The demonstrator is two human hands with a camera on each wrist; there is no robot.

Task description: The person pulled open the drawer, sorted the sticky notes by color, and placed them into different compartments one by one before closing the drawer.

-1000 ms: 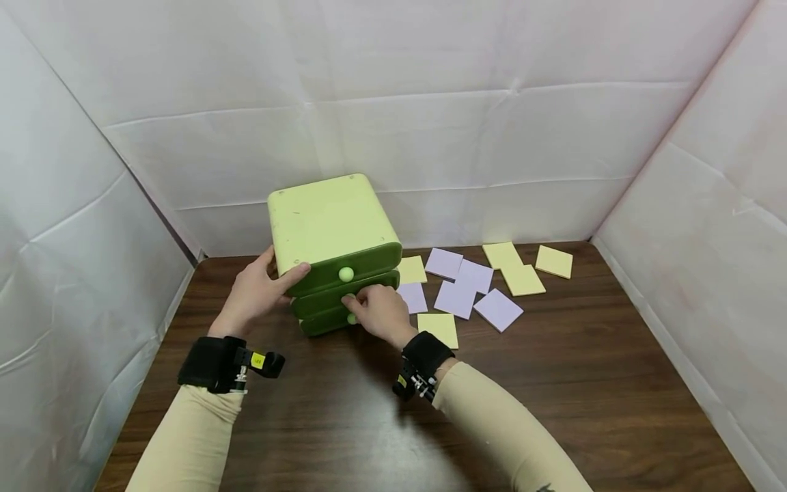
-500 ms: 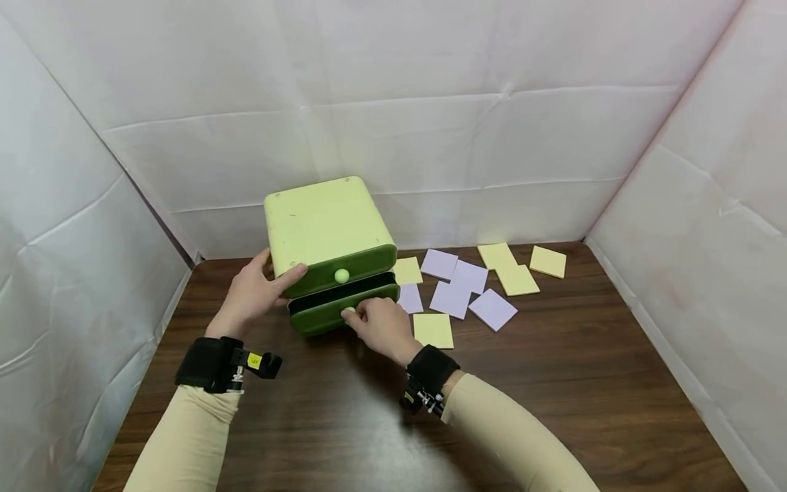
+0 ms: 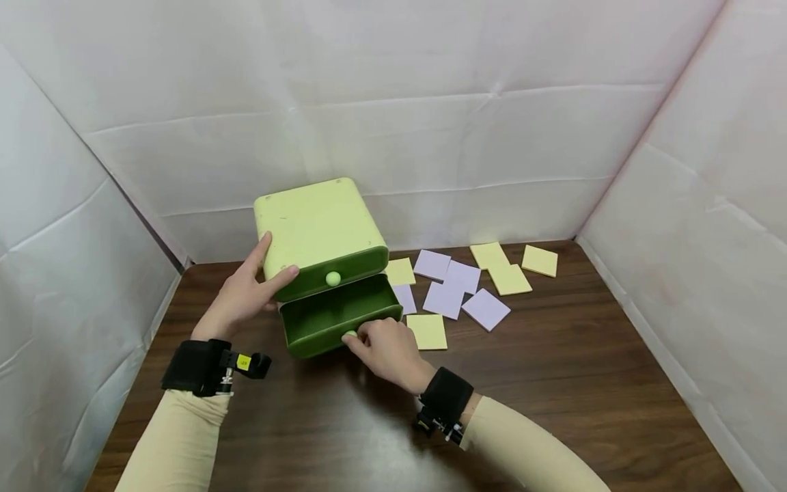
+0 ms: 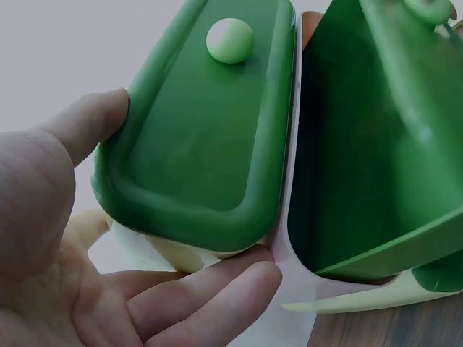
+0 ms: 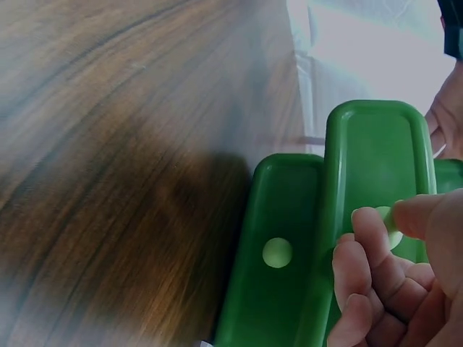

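Head view gives me the whole scene: my left hand (image 3: 249, 292) grips the near left corner of the light green drawer box (image 3: 316, 225), thumb lying along the front edge of the top drawer (image 3: 332, 273) and fingers pressed to the box's side. My right hand (image 3: 384, 348) is curled, with fingertips pinching the pale knob (image 3: 349, 335) on the middle drawer (image 3: 335, 321), which stands pulled out toward me so its dark green inside shows open. That drawer sits between my two hands, just in front of the left one. From the left wrist I see my thumb (image 4: 87, 123) against the rounded edge of the top drawer front and my fingers (image 4: 210, 289) wrapped under it, the pulled-out drawer right beside them. The right wrist view shows my fingers (image 5: 365, 253) closed round the knob, with a lower drawer front (image 5: 278, 282) and its own knob just beside them, still flush in the box. Beyond my right hand, on the dark wooden counter (image 3: 553, 383), lie scattered yellow notes (image 3: 427, 331) and lilac notes (image 3: 486, 309), the nearest yellow one close to my knuckles, the rest farther off toward the white back wall (image 3: 461, 102).
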